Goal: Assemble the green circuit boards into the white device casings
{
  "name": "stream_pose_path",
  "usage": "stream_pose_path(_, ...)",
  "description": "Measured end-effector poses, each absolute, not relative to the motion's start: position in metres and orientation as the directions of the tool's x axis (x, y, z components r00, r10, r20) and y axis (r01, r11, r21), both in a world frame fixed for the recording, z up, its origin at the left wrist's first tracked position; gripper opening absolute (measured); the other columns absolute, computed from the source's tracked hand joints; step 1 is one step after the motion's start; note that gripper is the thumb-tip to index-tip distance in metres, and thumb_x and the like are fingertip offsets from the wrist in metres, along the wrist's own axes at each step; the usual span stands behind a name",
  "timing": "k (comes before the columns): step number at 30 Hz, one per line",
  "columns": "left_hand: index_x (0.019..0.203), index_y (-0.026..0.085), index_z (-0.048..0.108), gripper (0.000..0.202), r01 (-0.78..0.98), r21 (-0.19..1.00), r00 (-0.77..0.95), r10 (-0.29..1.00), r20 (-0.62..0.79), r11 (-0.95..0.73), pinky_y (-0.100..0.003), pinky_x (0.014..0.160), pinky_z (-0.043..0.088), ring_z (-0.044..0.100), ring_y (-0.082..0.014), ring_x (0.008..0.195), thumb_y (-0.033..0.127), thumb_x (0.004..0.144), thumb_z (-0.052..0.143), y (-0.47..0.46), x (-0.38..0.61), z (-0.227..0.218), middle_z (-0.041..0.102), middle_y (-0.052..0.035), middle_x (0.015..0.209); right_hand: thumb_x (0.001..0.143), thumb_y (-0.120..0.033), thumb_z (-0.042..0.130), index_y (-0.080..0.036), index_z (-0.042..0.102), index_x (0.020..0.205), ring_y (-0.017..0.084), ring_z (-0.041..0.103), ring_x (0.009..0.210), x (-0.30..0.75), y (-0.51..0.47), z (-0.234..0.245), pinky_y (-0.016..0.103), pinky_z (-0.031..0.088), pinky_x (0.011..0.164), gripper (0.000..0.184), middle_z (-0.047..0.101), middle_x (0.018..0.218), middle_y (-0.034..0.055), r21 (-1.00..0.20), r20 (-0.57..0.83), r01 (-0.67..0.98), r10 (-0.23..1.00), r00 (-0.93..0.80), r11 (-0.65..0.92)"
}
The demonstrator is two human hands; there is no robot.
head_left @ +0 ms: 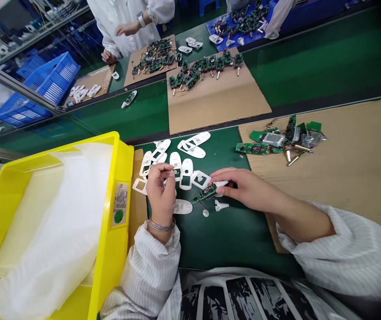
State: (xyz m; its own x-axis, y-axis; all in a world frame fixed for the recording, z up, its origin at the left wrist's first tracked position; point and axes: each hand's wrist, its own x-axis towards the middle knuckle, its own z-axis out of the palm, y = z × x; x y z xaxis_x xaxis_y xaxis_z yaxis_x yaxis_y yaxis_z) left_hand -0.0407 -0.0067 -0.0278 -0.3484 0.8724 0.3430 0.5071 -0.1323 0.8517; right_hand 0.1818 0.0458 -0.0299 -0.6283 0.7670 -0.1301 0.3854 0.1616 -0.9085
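My right hand (245, 187) grips the white-tipped end of a green circuit board (204, 194). From the board a thin wire runs to a small round disc (205, 213). Raised over the white parts, my left hand (161, 193) has its fingers curled into a pinch; whatever sits between them is too small to make out. White plastic housings (186, 173) with square windows lie scattered around and beyond it. One white frame (201, 179) rests by my right fingertips. A small white nozzle-like piece (221, 205) lies just below the board, and an oval white cover (182, 206) beside my left wrist.
To the left stands a yellow bin (123, 178) lined with white sheet. Circuit boards with metal tubes lie on cardboard (337, 178) at right; more boards (206, 66) are piled beyond. One unit (129, 98) lies on the green belt (140, 118). A co-worker (126, 40) is opposite.
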Motion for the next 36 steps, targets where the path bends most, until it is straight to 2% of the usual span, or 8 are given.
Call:
stream_pose_path(5,0.116,0.022,0.062,0.030,0.102,0.987,-0.189,0.972,0.143,-0.125,-0.028,0.076,0.056,0.066,-0.0172,0.095,0.035,0.089,0.061,-0.009,-0.027,-0.026,0.068,-0.0100,0.112,0.081,-0.053,0.069,-0.022,0.076,0.100,0.025,0.064,0.110,0.185,0.050,-0.023,0.038,0.051,0.094,0.037,0.067,0.122,0.0093,-0.993,-0.110,0.039,0.756,-0.645,-0.112)
stream_pose_path(9,0.130,0.022,0.057,0.050,-0.153,0.988,0.045,0.999,-0.006,0.013,-0.035,0.087,0.056,0.067,-0.0229,0.104,0.044,0.085,0.065,-0.009,-0.017,-0.024,0.067,-0.0138,0.121,0.080,-0.052,0.071,-0.021,0.076,0.103,0.025,0.065,0.106,0.182,0.046,-0.019,0.039,0.051,0.093,0.039,0.069,0.118,0.0096,-0.970,-0.148,-0.030,0.686,-0.713,-0.241)
stream_pose_path(12,0.122,0.021,0.062,0.050,-0.254,0.967,-0.001,1.000,-0.023,0.021,-0.034,0.089,0.056,0.069,-0.0211,0.099,0.048,0.080,0.071,-0.008,-0.015,-0.025,0.071,-0.0113,0.113,0.082,-0.051,0.070,-0.021,0.075,0.106,0.025,0.065,0.107,0.181,0.044,-0.019,0.039,0.051,0.095,0.039,0.070,0.117,0.0091,-0.959,-0.129,-0.087,0.693,-0.710,-0.268)
stream_pose_path(16,0.123,0.021,0.059,0.052,-0.353,0.929,-0.054,0.989,-0.140,0.112,-0.035,0.080,0.060,0.070,-0.0217,0.094,0.056,0.084,0.062,-0.008,-0.015,-0.024,0.069,-0.0107,0.113,0.086,-0.048,0.067,-0.027,0.074,0.107,0.024,0.060,0.118,0.184,0.047,-0.019,0.038,0.047,0.102,0.030,0.066,0.125,0.0057,-0.989,-0.029,-0.102,0.823,-0.568,-0.105)
stream_pose_path(19,0.123,0.020,0.060,0.052,-0.378,0.886,0.033,0.961,-0.276,0.268,-0.032,0.061,0.060,0.070,-0.0197,0.073,0.059,0.090,0.048,-0.010,-0.015,-0.021,0.071,-0.0094,0.091,0.087,-0.047,0.066,-0.027,0.072,0.105,0.024,0.057,0.120,0.188,0.050,-0.016,0.038,0.048,0.101,0.028,0.066,0.121,0.0067,-0.995,0.104,-0.043,0.879,-0.466,0.095)
stream_pose_path(22,0.117,0.018,0.065,0.050,-0.388,0.833,0.142,0.919,-0.368,0.393,-0.026,0.044,0.054,0.066,-0.0180,0.056,0.057,0.089,0.051,-0.011,-0.014,-0.017,0.068,-0.0070,0.070,0.090,-0.044,0.062,-0.027,0.069,0.107,0.025,0.056,0.119,0.190,0.049,-0.012,0.042,0.045,0.104,0.025,0.063,0.121,0.0079,-0.952,0.232,0.049,0.820,-0.523,0.301)
stream_pose_path(26,0.111,0.016,0.067,0.053,-0.359,0.809,0.244,0.883,-0.400,0.466,-0.026,0.039,0.051,0.066,-0.0189,0.049,0.060,0.088,0.050,-0.012,-0.013,-0.016,0.070,-0.0069,0.068,0.094,-0.038,0.057,-0.026,0.066,0.110,0.026,0.049,0.124,0.188,0.046,-0.011,0.045,0.039,0.106,0.022,0.060,0.126,0.0078,-0.845,0.282,0.156,0.675,-0.681,0.511)
stream_pose_path(36,0.105,0.013,0.067,0.059,-0.296,0.761,0.457,0.785,-0.417,0.577,-0.023,0.039,0.048,0.068,-0.0197,0.051,0.066,0.085,0.050,-0.010,-0.014,-0.016,0.072,-0.0094,0.069,0.091,-0.025,0.059,-0.026,0.067,0.110,0.029,0.040,0.131,0.192,0.052,-0.020,0.049,0.038,0.107,0.021,0.059,0.127,0.0076,-0.699,0.342,0.224,0.592,-0.730,0.679)
